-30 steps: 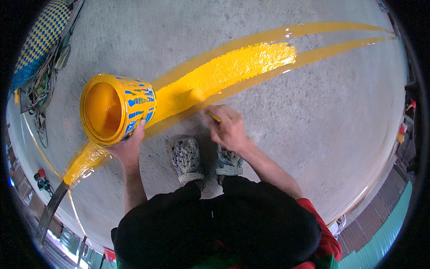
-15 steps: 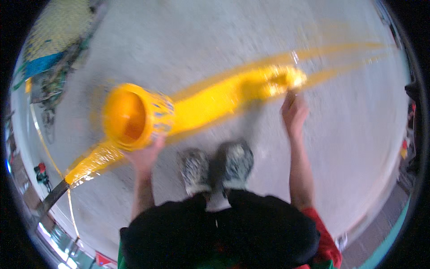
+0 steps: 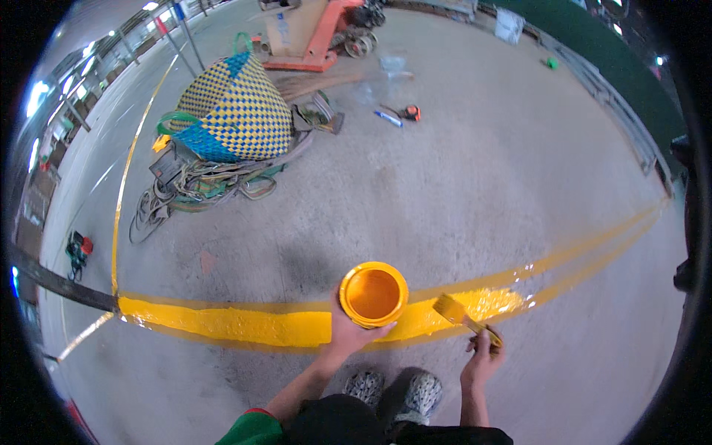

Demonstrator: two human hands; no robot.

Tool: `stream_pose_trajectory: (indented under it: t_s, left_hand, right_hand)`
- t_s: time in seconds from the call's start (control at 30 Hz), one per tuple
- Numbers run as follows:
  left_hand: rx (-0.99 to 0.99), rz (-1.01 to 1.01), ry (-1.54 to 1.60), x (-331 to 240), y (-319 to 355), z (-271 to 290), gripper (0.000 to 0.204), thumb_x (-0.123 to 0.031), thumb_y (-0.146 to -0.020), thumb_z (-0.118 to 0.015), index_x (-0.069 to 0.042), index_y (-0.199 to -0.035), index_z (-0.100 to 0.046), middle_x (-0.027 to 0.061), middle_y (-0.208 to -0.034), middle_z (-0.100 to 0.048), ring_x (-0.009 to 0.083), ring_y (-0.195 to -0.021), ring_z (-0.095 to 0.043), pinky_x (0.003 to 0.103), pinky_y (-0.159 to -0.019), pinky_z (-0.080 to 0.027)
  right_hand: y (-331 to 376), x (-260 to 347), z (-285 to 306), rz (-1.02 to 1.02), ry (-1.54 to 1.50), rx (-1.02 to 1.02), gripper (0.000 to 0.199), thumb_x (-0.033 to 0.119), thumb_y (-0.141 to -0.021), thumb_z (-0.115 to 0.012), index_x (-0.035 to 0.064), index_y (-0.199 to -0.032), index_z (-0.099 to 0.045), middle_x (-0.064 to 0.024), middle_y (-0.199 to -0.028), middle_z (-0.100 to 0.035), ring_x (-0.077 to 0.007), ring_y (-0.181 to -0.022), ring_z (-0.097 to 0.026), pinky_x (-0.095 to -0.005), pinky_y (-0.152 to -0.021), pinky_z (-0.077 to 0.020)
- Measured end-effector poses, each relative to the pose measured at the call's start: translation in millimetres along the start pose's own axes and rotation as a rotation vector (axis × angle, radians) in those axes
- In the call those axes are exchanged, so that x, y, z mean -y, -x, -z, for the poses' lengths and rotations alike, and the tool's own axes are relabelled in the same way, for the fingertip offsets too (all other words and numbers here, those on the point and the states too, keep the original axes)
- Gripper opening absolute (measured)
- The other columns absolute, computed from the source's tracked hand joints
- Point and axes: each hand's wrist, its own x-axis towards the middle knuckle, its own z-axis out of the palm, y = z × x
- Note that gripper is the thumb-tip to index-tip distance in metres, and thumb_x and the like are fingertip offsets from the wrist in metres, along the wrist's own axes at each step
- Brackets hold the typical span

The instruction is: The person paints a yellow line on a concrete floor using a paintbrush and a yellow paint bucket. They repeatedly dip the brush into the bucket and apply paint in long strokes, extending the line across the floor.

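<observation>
My left hand (image 3: 347,330) grips the side of a yellow paint can (image 3: 403,291), tilted so that orange-yellow paint shows inside. The can is over the middle of a wet yellow stripe (image 3: 252,326) on the concrete floor. To its right, my right hand (image 3: 483,362) is closed around the handle of a paintbrush (image 3: 451,308). Yellow paint covers its bristles, which lie over the stripe; I cannot tell whether they touch it. Further right, the fresh paint gives way to two thinner yellow bands with bare floor between them.
A checkered woven basket (image 3: 259,111) lies beyond, beside tangled straps and cords (image 3: 215,178). A blue marker (image 3: 389,119) and a small orange-black tool (image 3: 411,113) rest on the floor. An orange pallet jack (image 3: 322,41) stands farther back. My speckled shoes (image 3: 424,393) are just below the stripe.
The view has swung up and left, bringing in the basket and pallet jack. The can has come closer to my right hand. The brush, blurred at the stripe before, now shows clearly.
</observation>
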Motion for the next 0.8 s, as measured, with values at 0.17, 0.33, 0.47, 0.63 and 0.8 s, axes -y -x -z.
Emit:
stream_pose_trajectory:
  t_s: [0.17, 0.33, 0.47, 0.63, 0.8]
  left_hand:
    - [0.135, -0.047, 0.024, -21.4, -13.8, -8.4, 0.106, -0.024, -0.059, -0.091, -0.001, -0.137, -0.023, 0.0183, -0.134, -0.038, 0.0302, -0.127, -0.041, 0.042, -0.107, -0.035]
    - [0.244, -0.132, 0.137, -38.0, -26.0, -25.6, 0.107, -0.024, -0.057, -0.092, -0.003, -0.138, -0.026, 0.0167, -0.134, -0.039, 0.0297, -0.127, -0.041, 0.041, -0.108, -0.034]
    - [0.307, -0.165, 0.183, -50.0, -33.4, -41.6, 0.108, -0.022, -0.056, -0.093, -0.003, -0.138, -0.025, 0.0155, -0.133, -0.04, 0.0277, -0.127, -0.042, 0.041, -0.108, -0.034]
    - [0.294, -0.152, 0.047, -65.1, -29.3, -59.8, 0.106, -0.023, -0.057, -0.092, -0.003, -0.138, -0.027, 0.0172, -0.133, -0.04, 0.0304, -0.126, -0.042, 0.041, -0.107, -0.035]
    - [0.328, -0.176, -0.023, -77.0, -29.1, -95.2, 0.102, -0.028, -0.061, -0.089, -0.004, -0.139, -0.029, 0.0209, -0.137, -0.038, 0.0385, -0.127, -0.037, 0.047, -0.108, -0.031]
  right_hand:
    - [-32.0, 98.9, 4.0, 0.004, -0.247, -0.029, 0.022, 0.016, -0.094, -0.059, 0.0003, -0.109, -0.057, -0.0041, -0.082, -0.06, -0.0078, -0.062, -0.051, -0.0208, -0.052, -0.0397]
    - [-47.5, 205.7, -31.8, 0.183, -0.015, 0.374, 0.02, 0.013, -0.09, -0.062, 0.0007, -0.104, -0.059, -0.0051, -0.083, -0.061, -0.0104, -0.063, -0.054, -0.0231, -0.051, -0.0415]
    - [-31.5, 235.6, -76.7, 0.249, 0.418, 0.649, 0.017, 0.006, -0.085, -0.065, 0.0005, -0.101, -0.062, -0.0079, -0.084, -0.063, -0.0149, -0.065, -0.059, -0.0258, -0.054, -0.0466]
    - [-46.7, 219.8, -102.3, 0.683, 0.839, 1.127, 0.018, 0.004, -0.08, -0.069, 0.0016, -0.098, -0.065, -0.0136, -0.084, -0.067, -0.0256, -0.071, -0.067, -0.0333, -0.061, -0.0531]
    - [-95.5, 179.1, -88.8, 0.894, 0.761, 1.315, 0.024, 0.011, -0.079, -0.07, 0.004, -0.102, -0.064, -0.0168, -0.088, -0.067, -0.0356, -0.076, -0.067, -0.0416, -0.067, -0.0553]
